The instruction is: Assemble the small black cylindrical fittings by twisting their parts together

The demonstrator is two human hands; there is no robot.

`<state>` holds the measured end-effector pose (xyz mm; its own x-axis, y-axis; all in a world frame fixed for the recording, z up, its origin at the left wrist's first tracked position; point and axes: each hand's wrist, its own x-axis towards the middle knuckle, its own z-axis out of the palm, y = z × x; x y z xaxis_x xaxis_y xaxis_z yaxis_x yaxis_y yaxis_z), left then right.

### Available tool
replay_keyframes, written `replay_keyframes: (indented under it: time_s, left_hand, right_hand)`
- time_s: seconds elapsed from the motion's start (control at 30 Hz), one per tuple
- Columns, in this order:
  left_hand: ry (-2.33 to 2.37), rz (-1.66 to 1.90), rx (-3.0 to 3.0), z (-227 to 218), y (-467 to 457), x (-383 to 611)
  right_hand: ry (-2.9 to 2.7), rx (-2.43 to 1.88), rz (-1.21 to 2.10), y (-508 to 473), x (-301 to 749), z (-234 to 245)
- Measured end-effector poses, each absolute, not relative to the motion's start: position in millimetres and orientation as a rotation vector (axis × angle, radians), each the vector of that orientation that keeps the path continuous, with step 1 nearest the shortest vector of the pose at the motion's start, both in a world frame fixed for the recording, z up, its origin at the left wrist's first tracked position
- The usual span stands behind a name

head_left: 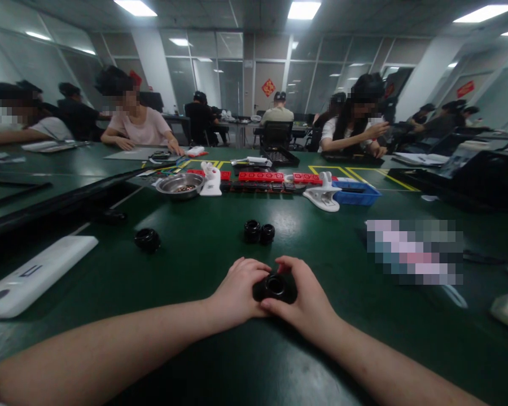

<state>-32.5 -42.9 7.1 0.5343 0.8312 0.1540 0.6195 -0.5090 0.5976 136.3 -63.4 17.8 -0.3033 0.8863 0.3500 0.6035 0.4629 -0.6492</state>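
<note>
Both my hands are together over the green table [186, 276], around a black, round, hollow part [276, 286] whose opening faces up. My left hand [242, 286] curls its fingers around the part's left side. On the other side, the thumb and fingers of my right hand [308, 288] grip it. Whether it is one piece or two pressed together is hard to make out. Just beyond my hands stand two similar black ring-shaped parts [252, 232], side by side. Another black part [147, 240] lies farther left.
A metal bowl [180, 186] with small pieces, white stands [322, 192], red blocks [261, 177] and a blue tray [359, 193] line the table's middle. A white device [38, 276] lies left; a blurred-out item [415, 251] lies right. Several people sit beyond.
</note>
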Motion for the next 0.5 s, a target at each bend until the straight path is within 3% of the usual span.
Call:
replay_keyframes:
  time_s: [0.23, 0.5]
  left_hand:
    - [1.161, 0.619, 2.307, 9.5, -44.6, -32.3]
    - [1.167, 0.608, 2.314, 4.4, -41.6, -33.7]
  right_hand:
    - [-2.164, -0.984, 0.677, -67.4, 141.4, 22.1]
    - [-2.060, -1.221, 0.571, -66.2, 134.7, 18.3]
